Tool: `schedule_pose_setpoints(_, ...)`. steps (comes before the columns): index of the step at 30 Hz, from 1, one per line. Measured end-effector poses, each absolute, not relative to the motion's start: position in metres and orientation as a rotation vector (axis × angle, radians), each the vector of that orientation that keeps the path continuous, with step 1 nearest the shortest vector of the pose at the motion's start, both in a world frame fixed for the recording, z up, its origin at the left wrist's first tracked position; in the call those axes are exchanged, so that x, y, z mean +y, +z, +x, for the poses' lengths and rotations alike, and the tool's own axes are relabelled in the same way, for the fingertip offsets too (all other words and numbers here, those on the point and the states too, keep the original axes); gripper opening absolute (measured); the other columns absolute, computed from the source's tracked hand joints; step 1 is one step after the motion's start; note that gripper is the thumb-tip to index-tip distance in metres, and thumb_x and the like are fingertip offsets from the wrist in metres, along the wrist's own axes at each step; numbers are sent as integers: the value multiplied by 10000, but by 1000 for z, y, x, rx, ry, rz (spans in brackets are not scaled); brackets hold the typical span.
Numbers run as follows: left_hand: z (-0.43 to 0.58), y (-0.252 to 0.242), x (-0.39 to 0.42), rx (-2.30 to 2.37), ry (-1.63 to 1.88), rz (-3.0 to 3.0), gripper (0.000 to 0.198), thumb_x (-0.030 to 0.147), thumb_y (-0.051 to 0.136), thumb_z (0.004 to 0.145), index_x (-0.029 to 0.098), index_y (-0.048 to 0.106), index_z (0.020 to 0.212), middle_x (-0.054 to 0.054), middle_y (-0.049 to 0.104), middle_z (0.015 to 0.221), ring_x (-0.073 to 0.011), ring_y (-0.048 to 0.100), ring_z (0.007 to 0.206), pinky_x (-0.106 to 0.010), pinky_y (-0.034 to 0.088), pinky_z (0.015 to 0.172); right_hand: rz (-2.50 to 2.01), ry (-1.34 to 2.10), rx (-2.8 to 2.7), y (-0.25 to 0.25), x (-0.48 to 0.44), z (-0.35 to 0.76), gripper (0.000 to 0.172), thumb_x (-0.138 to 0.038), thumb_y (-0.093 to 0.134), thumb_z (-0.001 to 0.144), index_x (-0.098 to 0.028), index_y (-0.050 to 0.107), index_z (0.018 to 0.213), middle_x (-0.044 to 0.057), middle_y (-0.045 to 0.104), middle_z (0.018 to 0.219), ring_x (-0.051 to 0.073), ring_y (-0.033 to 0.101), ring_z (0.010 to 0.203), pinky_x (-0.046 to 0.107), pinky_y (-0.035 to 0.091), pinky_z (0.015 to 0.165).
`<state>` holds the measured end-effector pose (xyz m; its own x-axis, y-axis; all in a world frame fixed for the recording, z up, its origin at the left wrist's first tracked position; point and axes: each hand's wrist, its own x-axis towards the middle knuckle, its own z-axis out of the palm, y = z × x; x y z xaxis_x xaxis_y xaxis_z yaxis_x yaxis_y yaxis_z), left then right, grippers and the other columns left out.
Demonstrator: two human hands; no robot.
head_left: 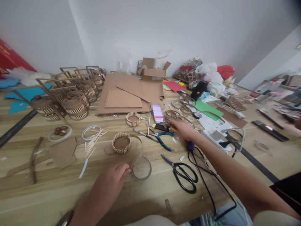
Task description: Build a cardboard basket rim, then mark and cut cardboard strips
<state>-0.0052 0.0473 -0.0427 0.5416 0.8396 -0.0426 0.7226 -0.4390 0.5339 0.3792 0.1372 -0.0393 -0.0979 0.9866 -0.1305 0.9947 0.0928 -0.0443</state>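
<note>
My left hand [112, 181] rests on the wooden table [47, 191] with its fingers curled, its fingertips touching a clear ring-shaped roll of tape [141, 168]. My right hand [181, 128] reaches far across the table; its fingers lie on or beside a black-and-yellow utility knife [162, 127], just above blue-handled pliers [164, 139]. Whether the fingers grip the knife is unclear. A small round basket of wooden sticks [121, 143] stands between the hands, and a smaller one [133, 119] lies beyond it. Black scissors [182, 174] lie near my right forearm.
Several finished stick baskets with handles [70, 94] stand at the back left. Cardboard sheets [127, 94] and an open box [152, 70] lie at the back. Loose sticks [90, 147], a black cable [207, 185], coloured paper [207, 110] and bags crowd the right side.
</note>
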Motion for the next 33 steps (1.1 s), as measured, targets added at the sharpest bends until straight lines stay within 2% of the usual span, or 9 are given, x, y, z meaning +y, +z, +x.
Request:
schedule_pose_setpoints(5,-13,-47,37,1143,495,2463,305,151,394,952,217,680,869,-24,759,820,-197,727,737,-286,552,652,2045,-125,2257,-35,154,366,356,-384,458,1001,-247,605,1295,111,690,1273,256,671,1067,309,476,832)
schedule_pose_setpoints(11,-26,-38,22,912,767,2706,321,180,337,1022,237,643,946,-3,738,834,-160,714,711,-236,560,621,2247,7,2033,-22,160,363,380,-336,405,1009,-107,695,1097,234,741,1009,336,712,914,388,501,744)
schedule_pose_setpoints(15,-31,-34,22,875,780,2745,269,187,346,1033,248,606,1065,-2,729,906,-153,711,785,-232,566,693,2247,22,2177,1,133,341,420,-283,313,1038,-106,686,1118,204,734,1046,290,690,971,380,503,807)
schedule_pose_setpoints(18,-27,-37,29,963,700,2743,301,98,363,984,245,623,1013,-9,714,893,-171,694,769,-264,568,690,1983,-60,2557,10,98,297,352,-386,397,1039,-224,658,1211,84,702,1205,191,614,1133,308,434,983)
schedule_pose_setpoints(21,-20,-41,37,996,591,2734,382,-11,354,891,233,643,940,-14,692,856,-182,670,754,-292,565,686,1105,-264,3244,2,68,250,444,-486,537,979,-198,602,1311,104,663,1295,241,525,1258,394,369,1060)
schedule_pose_setpoints(23,-20,-44,40,959,597,2746,402,-37,352,857,226,648,924,-18,691,855,-188,670,770,-301,564,690,844,-309,3283,-11,61,232,381,-450,526,997,-192,629,1258,81,724,1135,215,588,1137,380,369,1040)
schedule_pose_setpoints(26,-29,-47,44,983,633,2711,384,-16,356,865,214,656,932,-35,714,898,-193,687,814,-301,565,716,934,-253,3207,-27,71,233,286,-337,463,1037,-183,695,973,47,733,852,173,625,824,344,411,931)
schedule_pose_setpoints(31,-47,-41,54,1320,556,2450,309,173,363,938,197,667,888,-43,745,864,-202,697,809,-278,543,727,1315,-221,2927,-21,95,269,261,-251,459,1011,-160,683,912,102,724,884,219,637,844,353,441,838)
schedule_pose_setpoints(33,-52,-37,55,1375,442,2287,311,247,359,939,209,661,874,-21,726,778,-194,683,742,-267,526,692,1419,-420,2755,-14,89,276,287,-261,436,1009,-166,681,892,97,724,854,217,643,789,332,454,774)
